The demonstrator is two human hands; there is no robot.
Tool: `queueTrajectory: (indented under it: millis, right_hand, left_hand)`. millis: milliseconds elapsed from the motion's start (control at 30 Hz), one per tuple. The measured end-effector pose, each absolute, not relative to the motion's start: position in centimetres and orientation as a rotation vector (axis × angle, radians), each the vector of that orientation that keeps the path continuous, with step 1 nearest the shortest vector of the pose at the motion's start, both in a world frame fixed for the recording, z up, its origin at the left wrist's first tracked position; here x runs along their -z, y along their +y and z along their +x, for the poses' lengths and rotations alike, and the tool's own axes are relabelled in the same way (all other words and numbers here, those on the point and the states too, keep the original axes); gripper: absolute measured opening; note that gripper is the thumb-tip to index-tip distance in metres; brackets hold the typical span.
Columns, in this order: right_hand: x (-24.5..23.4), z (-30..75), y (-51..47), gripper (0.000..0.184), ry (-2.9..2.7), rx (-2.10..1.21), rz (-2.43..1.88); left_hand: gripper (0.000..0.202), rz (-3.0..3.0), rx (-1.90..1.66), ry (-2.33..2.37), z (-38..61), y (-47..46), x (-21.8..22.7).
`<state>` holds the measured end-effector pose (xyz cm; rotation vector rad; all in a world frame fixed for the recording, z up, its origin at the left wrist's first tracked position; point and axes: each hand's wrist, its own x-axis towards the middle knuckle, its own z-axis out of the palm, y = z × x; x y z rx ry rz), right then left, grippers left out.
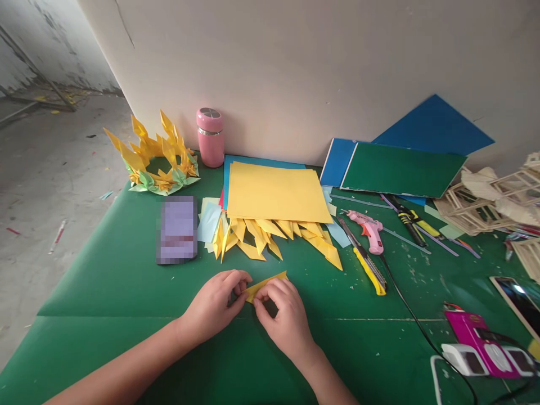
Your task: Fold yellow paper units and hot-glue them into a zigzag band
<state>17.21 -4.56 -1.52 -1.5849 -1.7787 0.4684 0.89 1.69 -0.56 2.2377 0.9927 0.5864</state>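
A narrow folded strip of yellow paper (270, 281) is held low over the green table (126, 298). My left hand (219, 298) pinches its left end between thumb and fingers. Closed on the same paper from the right, my right hand (283, 315) covers part of the strip near its lower edge. The strip slants up to a point at the right. Just beyond my hands lie several folded yellow paper pieces (257, 239), partly tucked under a stack of yellow paper sheets (276, 191).
A yellow paper crown (160, 154) and pink flask (211, 138) stand at the back left, behind a blurred phone-shaped object (178, 229). To the right lie a yellow utility knife (367, 264), a pink glue gun (369, 230) with its cord, and a magenta power strip (476, 337).
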Motion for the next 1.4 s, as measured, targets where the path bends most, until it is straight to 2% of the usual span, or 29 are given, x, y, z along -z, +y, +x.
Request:
queueTrajectory:
  millis: [500,733,867,1033,1133,1233,1400]
  right_hand:
    - [2.2,16.6,-4.4,0.016,-1.757,-0.341,-1.627]
    - [1.5,17.4,-4.7,0.010,-1.827,-0.427,-1.532]
    - [1.1,18.1,-5.5,0.017,-1.899,-0.419,-1.468]
    - [0.9,17.9,-6.4,0.023,-2.008,-0.246,-1.522]
    - [0.9,17.4,-6.6,0.025,-2.016,-0.166,-1.570]
    - [0.9,17.0,-6.8,0.025,-1.992,-0.154,-1.592]
    - [1.1,16.5,-7.0,0.027,-1.974,-0.137,-1.621]
  left_hand:
    - [0.022,2.244,-0.557,0.995,0.9,1.5,0.6]
    - [0.021,2.245,-0.573,0.989,0.9,1.5,0.8]
    - [0.022,2.259,-0.598,0.983,0.9,1.4,1.0]
    - [0.018,2.228,-0.676,0.991,0.8,1.5,0.6]
    - [0.024,2.412,-0.736,0.917,0.5,1.4,0.0]
    - [0.027,2.628,-0.631,0.792,0.2,1.0,-0.3]
    - [0.024,2.667,-0.524,0.775,0.0,0.6,0.2]
